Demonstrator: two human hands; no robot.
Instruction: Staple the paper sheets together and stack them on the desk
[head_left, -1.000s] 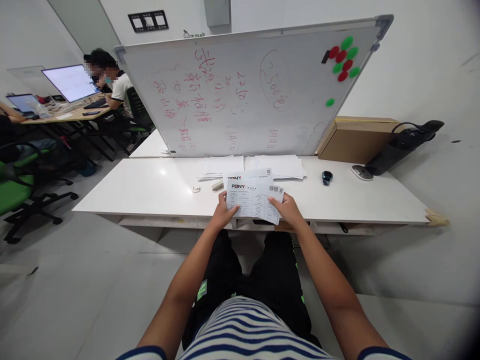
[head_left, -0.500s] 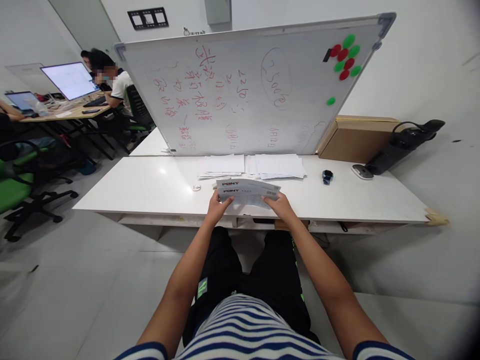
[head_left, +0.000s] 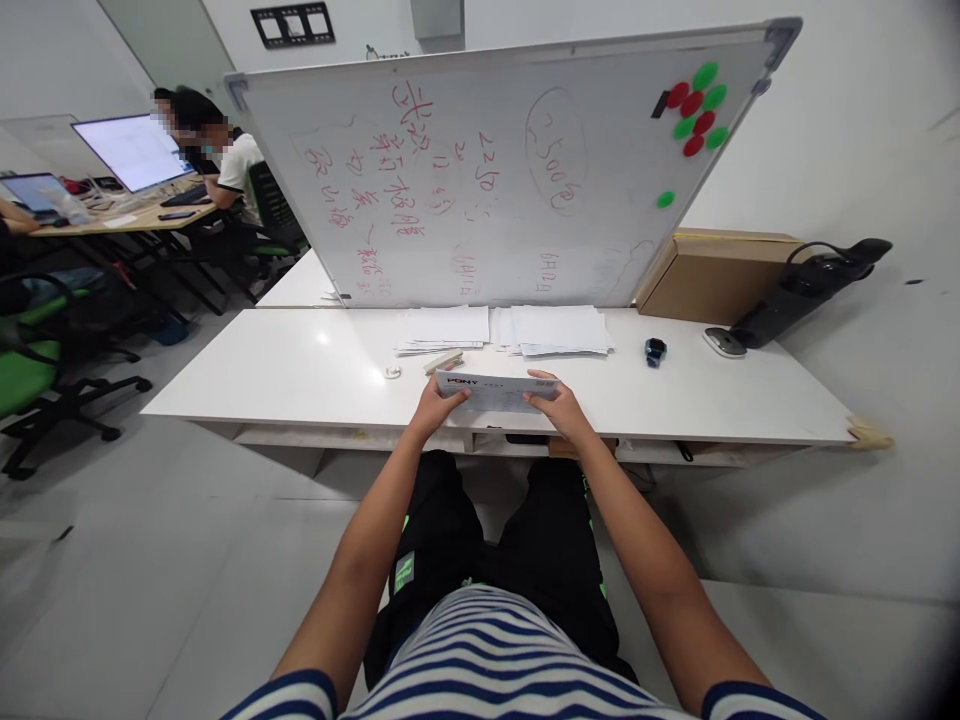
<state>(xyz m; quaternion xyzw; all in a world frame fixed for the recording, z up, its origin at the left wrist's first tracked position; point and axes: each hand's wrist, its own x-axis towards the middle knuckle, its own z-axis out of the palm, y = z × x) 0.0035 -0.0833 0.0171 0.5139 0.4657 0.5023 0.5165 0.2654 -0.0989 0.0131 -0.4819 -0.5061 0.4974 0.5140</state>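
Both my hands hold a printed sheet of paper (head_left: 496, 394), marked "PONY" at its top left, above the front of the white desk. My left hand (head_left: 437, 410) pinches its left side with the thumb on the near face. At the right side, my right hand (head_left: 561, 412) grips it the same way, with a finger showing behind the top edge. Whether more sheets lie behind this one is hidden. Just beyond my left hand lies a small pale, long object (head_left: 444, 362). Two paper stacks, a left one (head_left: 448, 326) and a right one (head_left: 559, 330), rest farther back.
A whiteboard (head_left: 480, 180) leans behind the desk (head_left: 300, 365). To the right are a watch (head_left: 655, 351), a mouse (head_left: 725, 343), a cardboard box (head_left: 709, 280) and a black bottle (head_left: 795, 300). A small white item (head_left: 392, 372) lies left. People sit at a far-left desk.
Two offset printed top edges showed in my hands before; now a single one shows, a little lower. The pale long object behind is more exposed. Both hands keep their grip.
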